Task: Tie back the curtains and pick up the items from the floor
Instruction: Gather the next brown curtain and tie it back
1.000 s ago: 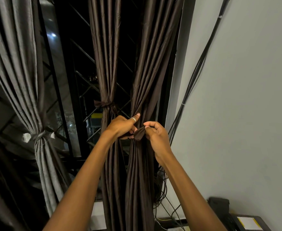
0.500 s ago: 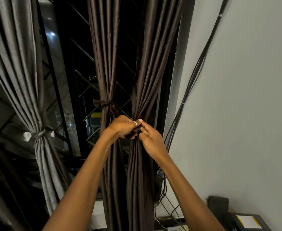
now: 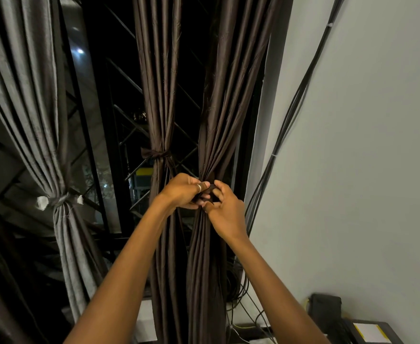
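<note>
Mid-frame, the tie (image 3: 210, 187) is pinched in curled fingers of left hand (image 3: 181, 192) and right hand (image 3: 226, 213), round the brown curtain (image 3: 210, 256).

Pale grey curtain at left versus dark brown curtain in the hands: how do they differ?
The pale grey curtain is silvery, the dark brown curtain far darker. The grey one is already tied, untouched; the brown one's dark tie strip is gripped by the left hand and right hand. The grey hangs at the far left; the brown hangs beside the white wall. Both are gathered pleats.
</note>
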